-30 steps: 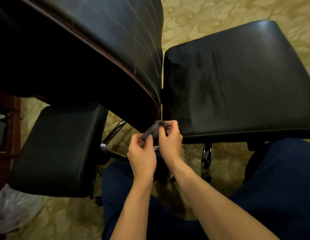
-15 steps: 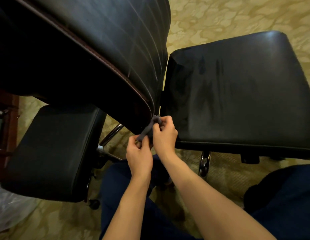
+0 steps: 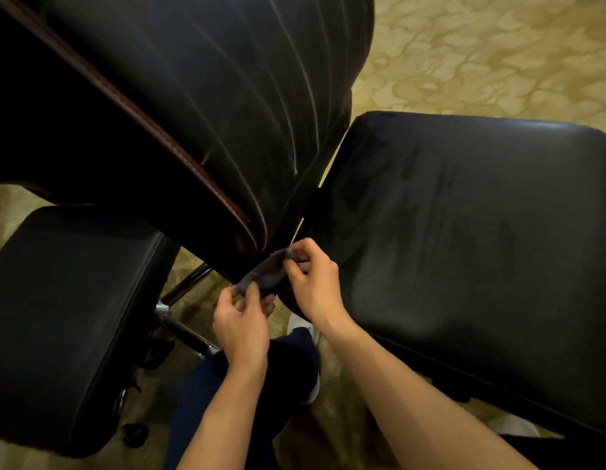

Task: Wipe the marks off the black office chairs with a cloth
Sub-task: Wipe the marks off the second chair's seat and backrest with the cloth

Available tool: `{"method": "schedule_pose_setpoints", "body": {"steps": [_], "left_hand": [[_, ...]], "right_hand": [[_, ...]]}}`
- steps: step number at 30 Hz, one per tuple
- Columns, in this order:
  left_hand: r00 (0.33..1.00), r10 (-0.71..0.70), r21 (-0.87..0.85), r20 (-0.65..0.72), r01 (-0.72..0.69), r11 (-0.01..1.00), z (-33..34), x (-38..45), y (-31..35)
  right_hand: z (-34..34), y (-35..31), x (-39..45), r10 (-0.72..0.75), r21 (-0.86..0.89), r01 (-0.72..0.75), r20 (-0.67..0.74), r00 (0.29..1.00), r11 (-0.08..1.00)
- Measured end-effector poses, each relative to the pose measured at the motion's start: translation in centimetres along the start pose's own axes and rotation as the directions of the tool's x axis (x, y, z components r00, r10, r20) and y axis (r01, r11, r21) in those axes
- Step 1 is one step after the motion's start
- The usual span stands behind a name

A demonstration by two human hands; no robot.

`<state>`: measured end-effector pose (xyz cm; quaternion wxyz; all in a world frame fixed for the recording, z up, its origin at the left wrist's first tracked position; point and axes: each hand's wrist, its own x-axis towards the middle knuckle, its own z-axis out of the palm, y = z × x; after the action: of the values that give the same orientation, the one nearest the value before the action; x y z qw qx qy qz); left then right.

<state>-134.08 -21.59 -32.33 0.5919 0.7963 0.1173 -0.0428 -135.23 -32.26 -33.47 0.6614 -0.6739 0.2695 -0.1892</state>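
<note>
Nearest to the camera are the person's dark blue trousers and two bare forearms that reach forward over the patterned carpet (image 3: 481,56). The left hand (image 3: 242,320) pinches the lower end of a small grey cloth (image 3: 266,274) between thumb and fingers. The right hand (image 3: 311,273) pinches the upper end with curled fingers. So both hands grasp the cloth, and it is stretched a little between them.

The long axis of the cloth runs on a diagonal, from the left hand low and near up to the right hand higher and further away. The cloth hangs in the air just before the lower edge of a chair backrest (image 3: 210,96), and I cannot tell if it touches it.

To the right, just beside the right hand, lies a black chair seat (image 3: 464,232) with dull smears on its surface. The right hand is the nearer one to this seat. To the left is a second black seat (image 3: 67,317), near the left hand but apart from it. In my judgement the cloth is being folded or arranged now, and the smeared seat on the right looks to be the likely surface to wipe.
</note>
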Motion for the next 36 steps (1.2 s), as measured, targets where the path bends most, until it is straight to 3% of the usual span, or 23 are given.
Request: {"method": "schedule_pose_setpoints", "body": {"steps": [5,13,17,21,28,36], "left_hand": [[0.996,0.052,-0.106,-0.073,-0.06,0.993,2.1,2.2,1.2],[0.998,0.023,-0.459,-0.055,-0.046,0.888,5.6,5.8,3.7],[0.981,0.128,-0.401,-0.145,-0.176,0.899,7.9,7.6,4.3],[0.977,0.134,-0.363,-0.163,-0.186,0.913,9.6,10.1,4.6],[0.984,0.174,-0.403,0.046,-0.142,0.904,14.2,12.6,5.6],[0.985,0.169,-0.361,-0.034,-0.17,0.917,17.8,14.5,6.7]], "right_hand": [[1.1,0.7,3.8,0.009,0.093,-0.014,0.051,0.999,0.996],[1.3,0.3,8.8,-0.096,0.229,0.064,0.127,0.987,0.971],[1.7,-0.5,11.0,-0.07,0.354,-0.004,0.196,0.978,0.935],[1.2,-0.9,12.8,-0.083,0.377,0.005,0.193,0.978,0.926],[-1.8,-1.9,16.4,-0.142,0.333,0.139,-0.015,0.99,0.933],[-2.5,-1.7,20.1,-0.075,0.295,0.073,-0.004,0.997,0.953]]}}
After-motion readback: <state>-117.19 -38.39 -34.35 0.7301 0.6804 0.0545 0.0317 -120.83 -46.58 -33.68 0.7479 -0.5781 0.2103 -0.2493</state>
